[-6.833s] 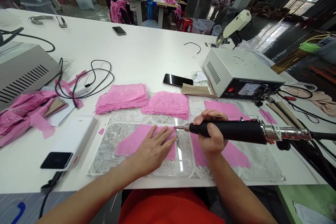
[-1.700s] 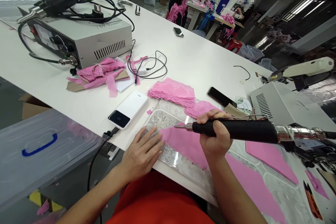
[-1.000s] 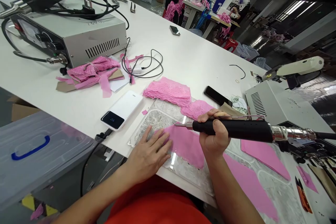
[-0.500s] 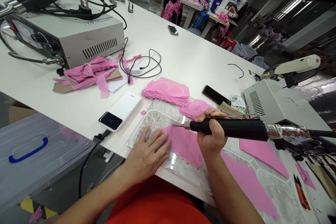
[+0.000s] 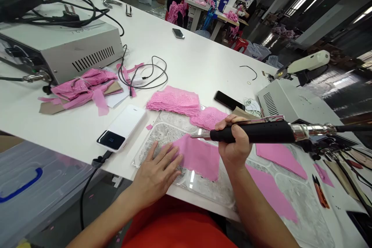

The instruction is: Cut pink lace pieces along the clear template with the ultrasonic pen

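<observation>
My left hand (image 5: 157, 172) lies flat with fingers spread, its fingertips on the left edge of a pink fabric piece (image 5: 202, 159). That piece rests on a clear plate over a grey marbled board (image 5: 158, 133). My right hand (image 5: 236, 149) is wrapped round a black corded handheld tool (image 5: 261, 133), which resembles an ultrasonic cutter. Its slim metal tip (image 5: 199, 135) is at the fabric's upper edge, just right of the top corner. Beyond the tip sit a stack of pink lace pieces (image 5: 173, 100) and a smaller lace stack (image 5: 207, 118).
On the left are a white power bank (image 5: 128, 122) and a grey control box (image 5: 81, 52) with pink scraps (image 5: 84, 87) beside it. To the right lie more pink pieces (image 5: 279, 159), orange-handled snips (image 5: 320, 192), a black phone (image 5: 229, 100) and a second box (image 5: 296, 104).
The view has shifted, so the table things appear further left. The tool's tip has moved right along the fabric's upper edge, away from the corner. My left hand stays flat on the fabric.
</observation>
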{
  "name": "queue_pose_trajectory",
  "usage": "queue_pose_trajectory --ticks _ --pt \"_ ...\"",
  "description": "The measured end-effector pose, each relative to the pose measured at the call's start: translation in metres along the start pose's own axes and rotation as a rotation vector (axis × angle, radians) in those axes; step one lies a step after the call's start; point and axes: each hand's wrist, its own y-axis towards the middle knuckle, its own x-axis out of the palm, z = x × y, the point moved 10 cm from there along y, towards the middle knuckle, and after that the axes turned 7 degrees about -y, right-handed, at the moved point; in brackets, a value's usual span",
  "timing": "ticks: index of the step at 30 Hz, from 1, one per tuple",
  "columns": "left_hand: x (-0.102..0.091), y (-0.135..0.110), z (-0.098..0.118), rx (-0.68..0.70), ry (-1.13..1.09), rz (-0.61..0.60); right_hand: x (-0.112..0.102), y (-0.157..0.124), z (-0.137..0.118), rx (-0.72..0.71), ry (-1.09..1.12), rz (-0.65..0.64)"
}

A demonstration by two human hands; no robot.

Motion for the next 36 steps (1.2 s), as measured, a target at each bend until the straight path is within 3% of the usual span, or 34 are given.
queue_pose_trajectory --ticks 4,9,16,36 --pt "0.004 0.016 0.005 0.036 -0.001 -0.049 -0.023 0.001 -0.009 -0.020 -0.045 0.037" --pt "0.027 0.044 0.004 0.093 0.027 -0.171 -0.040 -0.005 -0.006 -0.021 -0.033 0.080" --pt "0.050 0.049 -0.012 0.045 0.083 -0.288 -0.034 -0.004 -0.002 -0.047 -0.011 0.052" --pt "0.050 0.046 -0.013 0.029 0.056 -0.263 -0.027 -0.003 0.003 -0.047 -0.030 0.026"
